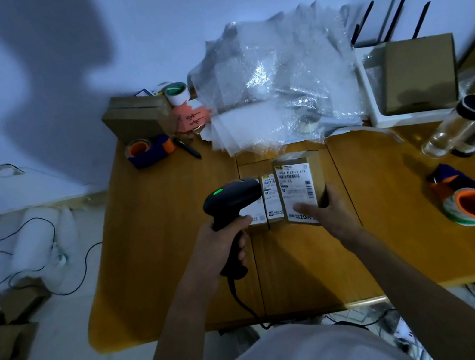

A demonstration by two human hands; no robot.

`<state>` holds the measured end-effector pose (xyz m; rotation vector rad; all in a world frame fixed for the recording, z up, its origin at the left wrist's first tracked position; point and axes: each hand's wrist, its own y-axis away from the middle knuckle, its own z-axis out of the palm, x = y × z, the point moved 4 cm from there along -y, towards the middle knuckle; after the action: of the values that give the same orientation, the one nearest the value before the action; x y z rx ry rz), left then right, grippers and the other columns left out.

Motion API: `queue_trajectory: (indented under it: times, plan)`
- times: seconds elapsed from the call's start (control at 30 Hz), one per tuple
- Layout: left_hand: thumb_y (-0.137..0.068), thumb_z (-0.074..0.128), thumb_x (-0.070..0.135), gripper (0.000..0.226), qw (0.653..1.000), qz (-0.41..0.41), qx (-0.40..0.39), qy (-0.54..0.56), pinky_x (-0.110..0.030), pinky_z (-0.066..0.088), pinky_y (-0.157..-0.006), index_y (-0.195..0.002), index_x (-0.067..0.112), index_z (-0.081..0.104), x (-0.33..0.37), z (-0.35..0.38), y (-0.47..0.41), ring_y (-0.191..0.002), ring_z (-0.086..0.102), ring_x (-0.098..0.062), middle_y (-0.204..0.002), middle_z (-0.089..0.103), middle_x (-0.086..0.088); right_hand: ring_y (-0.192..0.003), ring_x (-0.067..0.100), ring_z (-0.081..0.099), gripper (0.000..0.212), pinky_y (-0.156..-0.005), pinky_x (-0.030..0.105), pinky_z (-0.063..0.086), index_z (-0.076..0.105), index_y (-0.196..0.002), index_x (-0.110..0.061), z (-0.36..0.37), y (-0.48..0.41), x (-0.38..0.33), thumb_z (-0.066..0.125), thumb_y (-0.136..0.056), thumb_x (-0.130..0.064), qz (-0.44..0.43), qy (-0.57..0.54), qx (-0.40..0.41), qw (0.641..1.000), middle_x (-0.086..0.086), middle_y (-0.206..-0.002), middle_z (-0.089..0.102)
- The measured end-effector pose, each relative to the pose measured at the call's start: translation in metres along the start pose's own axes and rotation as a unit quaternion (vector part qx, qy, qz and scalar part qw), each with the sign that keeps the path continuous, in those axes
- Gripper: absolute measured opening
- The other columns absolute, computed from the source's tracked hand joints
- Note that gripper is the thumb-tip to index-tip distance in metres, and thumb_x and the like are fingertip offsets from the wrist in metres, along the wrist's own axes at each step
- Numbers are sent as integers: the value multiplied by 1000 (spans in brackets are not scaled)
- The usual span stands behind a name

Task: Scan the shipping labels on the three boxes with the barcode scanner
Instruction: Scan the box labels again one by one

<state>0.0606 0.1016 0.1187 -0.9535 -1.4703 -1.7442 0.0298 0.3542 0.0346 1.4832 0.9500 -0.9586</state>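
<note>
Three small cardboard boxes with white shipping labels sit side by side at the middle of the wooden table (164, 256). My right hand (329, 211) grips the right box (300, 181) and tips its label up toward me. The middle box (273, 202) lies flat beside it. The left box (257, 216) is mostly hidden behind the black barcode scanner (231, 200), whose green light is lit. My left hand (225, 242) holds the scanner by its handle, head pointing right over the left box. Its cable runs down off the table's front edge.
A pile of bubble wrap (275, 78) fills the back of the table. Tape dispensers lie at the back left (148, 151) and near the right (465, 200). A clear bottle (458, 128), a brown box in a white tray (420, 71) and stacked boxes (136, 115) stand around.
</note>
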Motion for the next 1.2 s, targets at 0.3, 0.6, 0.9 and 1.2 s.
queue_trajectory:
  times: [0.3,0.6,0.9,1.2]
  plan:
    - [-91,73,27,21,1000,-11,-3,-6,-30,46,-57,-87,10,61,-10,4,2,-51,50,-17,-61,55,-3,-96,18,76,55,-73,30,62,50,-126,-16,3,-3,3,83,-82,-18,1,-2,3,1000,2,-112,74]
    - [-91,73,26,20,1000,-13,7,-12,-27,46,-55,-84,11,61,-12,2,0,-48,50,-16,-59,55,-2,-103,20,74,66,-70,25,62,46,-137,-14,6,-3,8,83,-82,-19,2,-12,-4,1000,5,-121,71]
    - [-90,73,26,23,1000,-16,15,-19,-31,44,-58,-80,11,59,-14,2,1,-48,49,-17,-58,54,-2,-93,13,75,59,-67,24,61,50,-132,-14,5,-5,6,82,-83,-17,12,-25,7,1000,1,-113,73]
    - [-89,74,27,23,1000,-16,18,-15,-32,45,-60,-85,9,60,-14,5,-1,-50,50,-17,-59,55,-2,-98,20,76,64,-71,29,62,50,-133,-17,-4,-12,8,85,-80,-27,5,-9,27,1000,2,-115,74]
